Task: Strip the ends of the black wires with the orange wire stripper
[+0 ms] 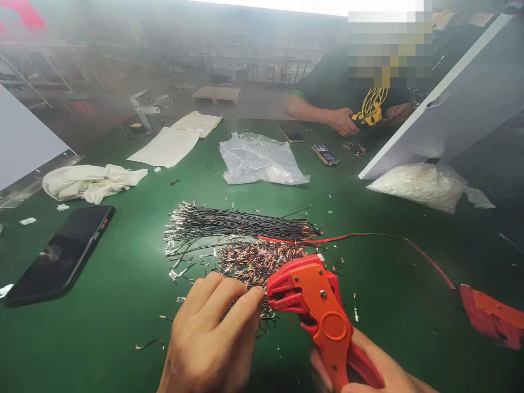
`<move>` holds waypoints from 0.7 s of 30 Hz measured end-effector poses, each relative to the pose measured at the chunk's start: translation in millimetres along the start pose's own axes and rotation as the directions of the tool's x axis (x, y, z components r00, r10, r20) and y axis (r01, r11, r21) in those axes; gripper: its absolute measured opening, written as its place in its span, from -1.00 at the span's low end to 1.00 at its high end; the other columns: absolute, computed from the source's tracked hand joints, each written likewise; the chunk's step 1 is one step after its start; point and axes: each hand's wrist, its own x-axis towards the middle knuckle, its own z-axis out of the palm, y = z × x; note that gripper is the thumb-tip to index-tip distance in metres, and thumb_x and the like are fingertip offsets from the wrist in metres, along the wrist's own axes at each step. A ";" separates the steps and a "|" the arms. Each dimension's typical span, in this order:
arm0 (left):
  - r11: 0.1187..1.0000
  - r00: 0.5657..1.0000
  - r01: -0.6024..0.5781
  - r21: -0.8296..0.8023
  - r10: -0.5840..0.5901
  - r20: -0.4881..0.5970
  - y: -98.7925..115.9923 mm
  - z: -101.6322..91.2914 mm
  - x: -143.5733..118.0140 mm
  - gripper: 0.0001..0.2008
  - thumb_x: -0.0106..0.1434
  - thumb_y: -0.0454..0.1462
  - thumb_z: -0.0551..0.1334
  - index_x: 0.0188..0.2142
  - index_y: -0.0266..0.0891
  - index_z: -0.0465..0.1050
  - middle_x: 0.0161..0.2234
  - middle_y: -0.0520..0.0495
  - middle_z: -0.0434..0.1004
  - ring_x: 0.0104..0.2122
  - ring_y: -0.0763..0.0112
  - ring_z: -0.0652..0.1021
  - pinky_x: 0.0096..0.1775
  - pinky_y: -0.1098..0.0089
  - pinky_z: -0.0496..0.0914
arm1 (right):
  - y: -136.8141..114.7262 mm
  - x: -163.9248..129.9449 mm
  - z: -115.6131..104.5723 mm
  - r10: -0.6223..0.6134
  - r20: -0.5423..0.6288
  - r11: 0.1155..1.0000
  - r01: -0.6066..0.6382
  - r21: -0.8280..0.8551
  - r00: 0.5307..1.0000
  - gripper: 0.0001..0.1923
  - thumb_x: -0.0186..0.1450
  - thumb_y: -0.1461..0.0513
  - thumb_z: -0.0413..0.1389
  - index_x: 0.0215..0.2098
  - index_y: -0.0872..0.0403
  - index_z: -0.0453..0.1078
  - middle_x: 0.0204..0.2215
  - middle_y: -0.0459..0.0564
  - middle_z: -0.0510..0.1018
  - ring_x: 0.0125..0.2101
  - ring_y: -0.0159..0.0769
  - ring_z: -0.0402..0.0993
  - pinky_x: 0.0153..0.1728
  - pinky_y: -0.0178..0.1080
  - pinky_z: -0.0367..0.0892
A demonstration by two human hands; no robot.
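My right hand (376,363) is wrapped round the handles of a red and orange wire stripper (323,316), whose jaws point left. Close by those jaws, my left hand (213,333) is closed, thumb and forefinger pinched together. What the fingertips hold is too small or hidden to make out. Behind both hands lies a heap of short black wire scraps (254,259) with copper ends. Just beyond it is a bundle of black wires (241,221), with metal terminals on the left ends and bare copper on the right.
A black phone (61,254) and crumpled white cloth (92,180) lie left. Farther back are a clear plastic bag (262,158), papers (167,144) and a keypad phone (325,154). A red cord (368,234) runs right to a second red tool (493,316). A co-worker's hands (344,121) hold a yellow tool.
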 end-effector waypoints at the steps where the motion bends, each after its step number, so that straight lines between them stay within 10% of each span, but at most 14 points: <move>1: 1.000 1.000 0.003 -0.001 -0.003 0.001 -0.2 0.2 -0.2 -0.75 0.24 -0.50 0.24 -0.12 -0.24 0.44 -0.38 -0.04 0.47 -0.40 0.41 0.36 -0.40 0.37 0.25 | -1.5 -0.3 0.7 0.013 -0.036 1.000 -0.014 -0.018 0.999 -0.45 0.06 -0.16 0.29 -0.35 0.07 0.24 -0.52 -0.17 0.22 -0.54 -0.43 0.07 -0.43 -0.30 0.22; 8: 1.000 1.000 0.011 -0.010 -0.011 0.026 -0.7 1.9 -2.7 -0.74 0.25 -0.51 0.23 -0.10 -0.25 0.43 -0.36 -0.04 0.49 -0.38 0.41 0.36 -0.38 0.37 0.27 | 20.4 4.2 -7.2 -0.081 -0.041 0.996 0.080 -0.028 0.996 -0.47 0.08 -0.18 0.26 -0.39 0.07 0.26 -0.59 -0.19 0.22 -0.60 -0.44 0.10 -0.41 -0.24 0.33; 16: 0.994 0.998 0.055 -0.096 -0.051 0.047 3.2 2.4 -2.8 -0.77 0.26 -0.54 0.18 -0.14 -0.28 0.39 -0.36 -0.04 0.48 -0.37 0.44 0.39 -0.37 0.41 0.33 | -45.5 28.3 21.5 0.013 0.013 0.999 -0.013 -0.029 1.000 -0.33 -0.06 -0.13 0.37 -0.16 0.13 0.41 -0.39 0.06 0.48 -0.35 -0.11 0.44 -0.31 -0.12 0.46; 21: 0.995 0.997 0.072 -0.071 -0.070 0.038 2.1 2.7 -2.4 -0.75 0.25 -0.54 0.17 -0.14 -0.26 0.39 -0.36 -0.03 0.46 -0.38 0.46 0.38 -0.41 0.46 0.34 | -38.2 16.0 20.4 0.068 0.003 0.997 -0.068 -0.031 0.998 -0.37 -0.03 -0.14 0.35 -0.21 0.14 0.41 -0.41 0.05 0.46 -0.37 -0.15 0.41 -0.31 -0.13 0.43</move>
